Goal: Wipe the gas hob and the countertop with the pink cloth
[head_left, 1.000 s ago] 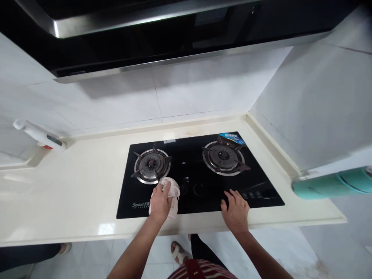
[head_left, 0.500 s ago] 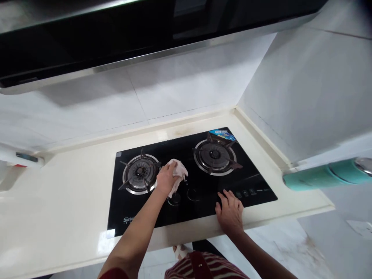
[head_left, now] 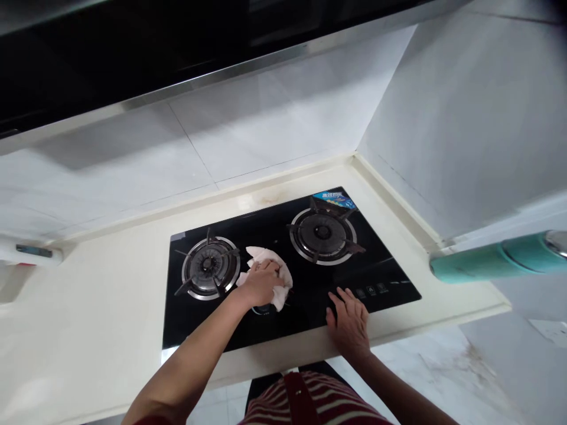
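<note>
A black glass gas stove with two burners is set into the cream countertop. My left hand presses a crumpled pale pink cloth onto the glass between the burners, its fingers closed over the cloth. Under that wrist a control knob shows in part. The left burner lies just beside the cloth; the right burner stands farther back. My right hand rests on the stove's front edge with its fingers spread and nothing in them, left of the printed panel marks.
A black range hood hangs low above the stove. On the right end of the countertop there is a green cylinder with a silver end. A white device sits at far left. Tiled walls close the back and right.
My left hand has moved slightly down and to the right with the cloth, which now lies more spread out. My right hand stays in place. The view has shifted a little.
</note>
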The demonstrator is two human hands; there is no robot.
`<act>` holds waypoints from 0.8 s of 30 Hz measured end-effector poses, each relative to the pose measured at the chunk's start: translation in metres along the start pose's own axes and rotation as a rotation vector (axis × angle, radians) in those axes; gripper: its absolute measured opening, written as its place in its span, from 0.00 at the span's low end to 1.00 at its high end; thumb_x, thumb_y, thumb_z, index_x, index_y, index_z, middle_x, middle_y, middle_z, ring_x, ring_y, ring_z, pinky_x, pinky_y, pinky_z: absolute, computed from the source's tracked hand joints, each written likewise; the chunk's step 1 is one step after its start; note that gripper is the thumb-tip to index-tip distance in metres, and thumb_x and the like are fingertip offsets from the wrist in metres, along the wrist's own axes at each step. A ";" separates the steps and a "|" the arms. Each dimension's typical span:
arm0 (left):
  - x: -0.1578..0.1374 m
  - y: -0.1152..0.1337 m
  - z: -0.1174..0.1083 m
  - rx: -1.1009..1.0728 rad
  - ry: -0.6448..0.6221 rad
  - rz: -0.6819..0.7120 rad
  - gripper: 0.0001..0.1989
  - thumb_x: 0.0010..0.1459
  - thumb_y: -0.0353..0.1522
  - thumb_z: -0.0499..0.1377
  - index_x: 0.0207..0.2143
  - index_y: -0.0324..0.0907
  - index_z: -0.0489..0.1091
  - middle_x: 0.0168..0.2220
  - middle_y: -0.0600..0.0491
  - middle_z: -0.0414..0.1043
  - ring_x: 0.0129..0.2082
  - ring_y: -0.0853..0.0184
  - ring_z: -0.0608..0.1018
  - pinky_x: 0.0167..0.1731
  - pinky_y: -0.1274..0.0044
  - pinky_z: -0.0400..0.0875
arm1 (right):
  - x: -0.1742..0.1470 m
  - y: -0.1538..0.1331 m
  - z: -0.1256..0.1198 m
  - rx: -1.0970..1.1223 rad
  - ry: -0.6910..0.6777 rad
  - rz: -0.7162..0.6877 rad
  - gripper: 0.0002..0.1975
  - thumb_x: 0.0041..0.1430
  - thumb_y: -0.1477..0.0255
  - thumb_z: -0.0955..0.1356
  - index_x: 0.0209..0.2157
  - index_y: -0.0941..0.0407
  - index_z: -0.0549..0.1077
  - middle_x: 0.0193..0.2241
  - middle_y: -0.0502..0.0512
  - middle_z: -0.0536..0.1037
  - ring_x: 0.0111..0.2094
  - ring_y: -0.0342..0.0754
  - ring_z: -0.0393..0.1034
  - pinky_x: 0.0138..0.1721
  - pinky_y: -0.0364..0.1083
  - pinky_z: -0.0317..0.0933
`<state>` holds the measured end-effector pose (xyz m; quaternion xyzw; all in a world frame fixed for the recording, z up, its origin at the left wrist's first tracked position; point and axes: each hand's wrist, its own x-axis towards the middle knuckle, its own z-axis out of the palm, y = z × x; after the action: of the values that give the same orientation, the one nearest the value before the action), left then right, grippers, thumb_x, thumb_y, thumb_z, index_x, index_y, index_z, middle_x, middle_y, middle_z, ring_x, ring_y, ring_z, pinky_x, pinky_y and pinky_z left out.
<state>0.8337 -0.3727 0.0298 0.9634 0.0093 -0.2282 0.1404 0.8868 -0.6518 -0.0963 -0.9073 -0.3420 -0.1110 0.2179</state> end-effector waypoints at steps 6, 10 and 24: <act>-0.005 -0.004 -0.014 0.003 -0.129 0.142 0.18 0.53 0.43 0.61 0.48 0.56 0.76 0.62 0.51 0.59 0.65 0.50 0.55 0.63 0.52 0.49 | 0.004 -0.004 0.002 -0.052 0.014 -0.013 0.17 0.65 0.71 0.62 0.53 0.57 0.70 0.56 0.64 0.71 0.62 0.59 0.58 0.60 0.59 0.52; 0.003 -0.005 -0.007 0.020 -0.093 0.159 0.20 0.48 0.51 0.64 0.42 0.56 0.78 0.58 0.52 0.63 0.62 0.48 0.60 0.62 0.52 0.51 | 0.007 -0.008 0.001 -0.100 0.016 -0.010 0.17 0.65 0.71 0.62 0.53 0.57 0.70 0.56 0.64 0.71 0.62 0.59 0.59 0.59 0.58 0.52; 0.060 0.007 0.001 -0.016 0.206 0.156 0.14 0.59 0.35 0.58 0.48 0.49 0.74 0.58 0.50 0.66 0.58 0.55 0.64 0.58 0.58 0.58 | 0.009 -0.010 -0.002 -0.082 0.039 0.007 0.17 0.64 0.71 0.63 0.52 0.57 0.71 0.55 0.64 0.72 0.62 0.58 0.59 0.59 0.58 0.52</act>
<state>0.8881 -0.3826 0.0044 0.9784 -0.0494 -0.1161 0.1636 0.8865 -0.6410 -0.0887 -0.9143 -0.3298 -0.1418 0.1876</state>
